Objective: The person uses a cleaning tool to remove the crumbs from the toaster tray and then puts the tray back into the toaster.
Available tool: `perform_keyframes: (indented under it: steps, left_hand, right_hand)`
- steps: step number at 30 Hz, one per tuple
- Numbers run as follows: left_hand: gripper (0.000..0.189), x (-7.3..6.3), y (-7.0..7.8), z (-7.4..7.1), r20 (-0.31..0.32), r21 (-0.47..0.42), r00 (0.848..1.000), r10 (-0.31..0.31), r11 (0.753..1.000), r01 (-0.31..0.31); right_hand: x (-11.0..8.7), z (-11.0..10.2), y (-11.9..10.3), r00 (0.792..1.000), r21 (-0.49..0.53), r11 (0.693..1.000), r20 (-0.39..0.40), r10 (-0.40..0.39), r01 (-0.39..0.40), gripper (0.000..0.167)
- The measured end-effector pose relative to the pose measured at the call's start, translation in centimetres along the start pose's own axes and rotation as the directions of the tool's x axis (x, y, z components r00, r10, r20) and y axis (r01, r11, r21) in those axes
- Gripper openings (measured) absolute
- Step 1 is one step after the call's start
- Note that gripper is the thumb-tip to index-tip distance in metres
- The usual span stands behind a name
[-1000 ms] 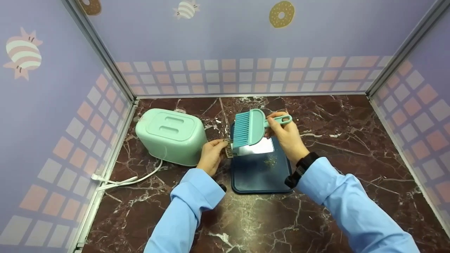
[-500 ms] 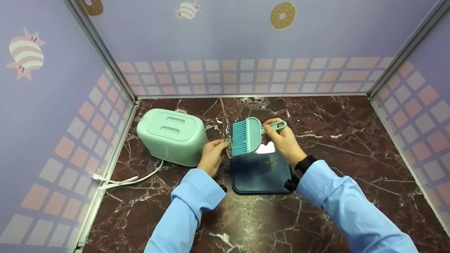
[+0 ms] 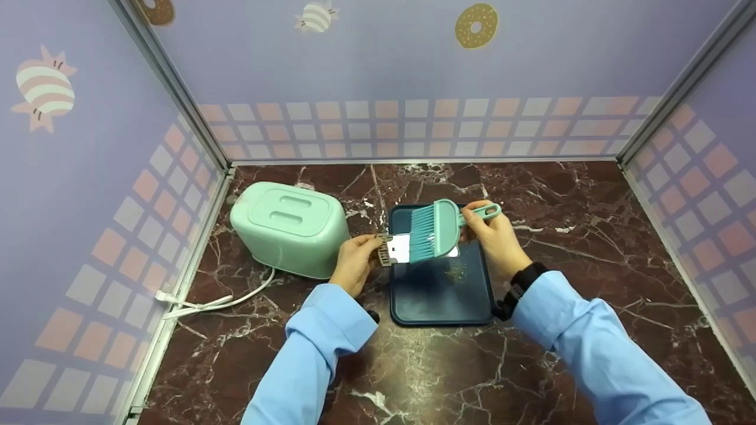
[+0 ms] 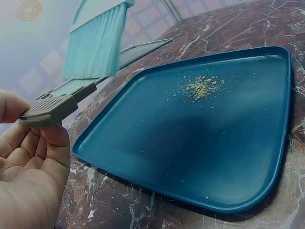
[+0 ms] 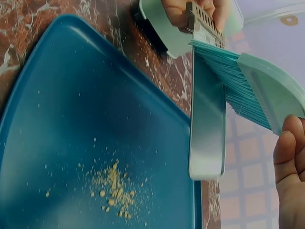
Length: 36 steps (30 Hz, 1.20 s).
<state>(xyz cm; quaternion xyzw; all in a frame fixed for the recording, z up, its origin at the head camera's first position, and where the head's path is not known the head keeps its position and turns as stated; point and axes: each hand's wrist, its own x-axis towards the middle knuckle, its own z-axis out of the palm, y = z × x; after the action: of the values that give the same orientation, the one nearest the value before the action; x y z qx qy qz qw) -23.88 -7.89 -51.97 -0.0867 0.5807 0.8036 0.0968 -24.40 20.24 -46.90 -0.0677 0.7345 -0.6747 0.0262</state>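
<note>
My left hand pinches the brown slotted end of a toaster crumb tray, a shallow metal pan. The pan is held above a dark blue tray. In my right hand is the handle of a mint-green brush; its turquoise bristles lie across the crumb tray and hide its middle. The right wrist view shows the bristles bent near the slotted end, and the pan tipped on its side. Yellowish crumbs are scattered on the blue tray below.
A mint-green toaster stands left of my left hand, its white cord running to the left wall. Patterned panels enclose the back and both sides of the dark red marbled countertop.
The brush came down and toward the slotted end of the crumb tray, then swept back right along it. The left hand and crumb tray stay nearly still.
</note>
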Motion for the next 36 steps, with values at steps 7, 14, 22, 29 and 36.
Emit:
perform_keyframes:
  steps: [7, 14, 22, 29, 36]
  left_hand:
    - [0.024, 0.1, 0.0, -0.2, -0.018, 0.004, 1.0, -0.005, 1.0, 0.005]
    - [0.023, 0.1, 0.0, -0.4, -0.021, -0.001, 1.0, -0.002, 1.0, 0.002]
    - [0.028, 0.0, 0.1, -0.5, -0.026, 0.01, 1.0, 0.003, 1.0, -0.003]
    - [0.031, -0.1, 0.3, -0.6, -0.029, 0.039, 1.0, -0.003, 0.999, 0.004]
    - [0.027, -0.1, 0.2, -0.6, -0.046, 0.049, 0.999, -0.023, 0.999, 0.025]
  right_hand:
    - [0.2, -1.9, 0.6, 0.999, -0.053, 0.999, -0.05, 0.002, -0.005, 0.031]
    - [0.3, -3.5, 1.1, 0.996, -0.097, 0.995, -0.094, 0.004, -0.013, 0.033]
    - [0.1, -5.1, 1.3, 0.992, -0.132, 0.991, -0.126, 0.004, -0.021, 0.034]
    - [-1.1, -5.4, -0.9, 0.993, -0.167, 0.986, -0.12, -0.004, -0.016, 0.031]
    - [-1.7, -5.4, -1.8, 0.989, -0.216, 0.976, -0.149, -0.007, -0.026, 0.032]
